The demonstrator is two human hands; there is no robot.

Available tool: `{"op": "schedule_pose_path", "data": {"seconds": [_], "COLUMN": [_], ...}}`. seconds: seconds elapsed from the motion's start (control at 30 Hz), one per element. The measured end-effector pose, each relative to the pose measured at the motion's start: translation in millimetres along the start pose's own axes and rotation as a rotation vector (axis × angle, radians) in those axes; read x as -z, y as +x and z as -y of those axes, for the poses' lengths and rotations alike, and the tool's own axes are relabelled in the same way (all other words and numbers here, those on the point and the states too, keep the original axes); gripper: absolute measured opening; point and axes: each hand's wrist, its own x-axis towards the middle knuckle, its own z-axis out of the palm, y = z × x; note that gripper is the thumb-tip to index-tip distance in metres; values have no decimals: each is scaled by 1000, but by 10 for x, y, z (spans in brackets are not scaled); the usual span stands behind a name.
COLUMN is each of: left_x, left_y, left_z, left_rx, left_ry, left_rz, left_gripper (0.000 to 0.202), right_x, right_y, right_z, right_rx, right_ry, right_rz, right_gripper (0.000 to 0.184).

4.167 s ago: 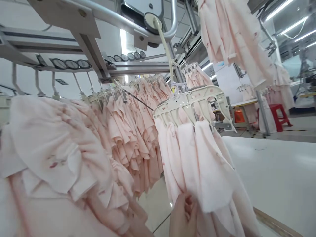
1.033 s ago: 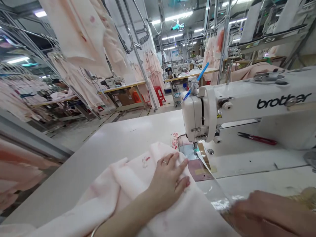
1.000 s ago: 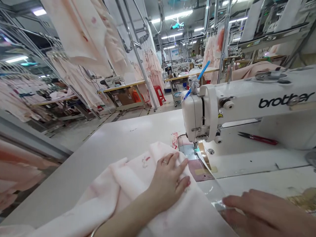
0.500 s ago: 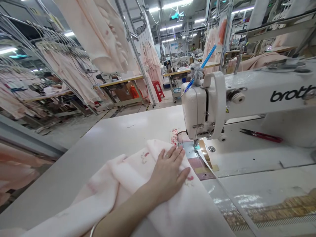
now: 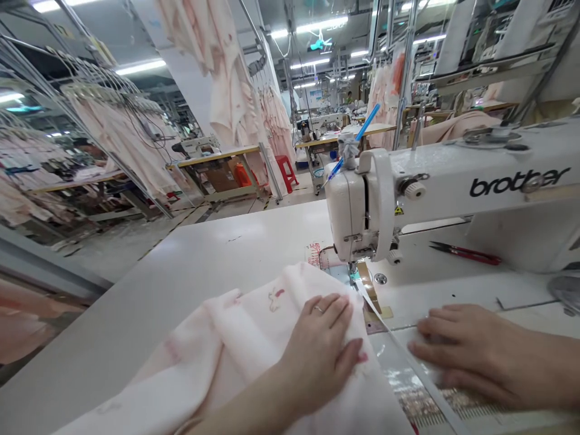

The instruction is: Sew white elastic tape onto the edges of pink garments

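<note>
Two hands work at one white Brother sewing machine [image 5: 408,181] on my white table [image 5: 181,254]. Pale pink fabric [image 5: 217,356] lies bunched on the table, just before the presser foot [image 5: 352,272]. My left hand [image 5: 321,350] presses flat on it, not gripping; my right hand [image 5: 471,350] rests open beside a clear plastic sheet [image 5: 399,374]. Red-handled thread snips [image 5: 466,254] lie under the machine's arm.
</note>
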Motion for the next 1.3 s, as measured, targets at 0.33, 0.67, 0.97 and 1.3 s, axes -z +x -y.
{"op": "schedule_pose_path", "data": {"seconds": [0.33, 0.67, 0.97, 1.3], "left_x": [-96, -106, -135, -124], "left_y": [97, 209, 327, 326], "left_z": [-18, 101, 158, 167], "left_rx": [52, -23, -19, -61], "left_ry": [-55, 21, 9, 31], "left_rz": [12, -36, -109, -114], "left_gripper": [45, 44, 38, 43], "right_x": [-112, -268, -309, -287], "right_y": [485, 609, 661, 672], "right_z": [-243, -115, -192, -195], "right_rx": [-23, 112, 53, 131], "right_ry": [319, 287, 308, 280], "right_rz": [19, -68, -201, -94], "right_gripper": [29, 10, 14, 15]}}
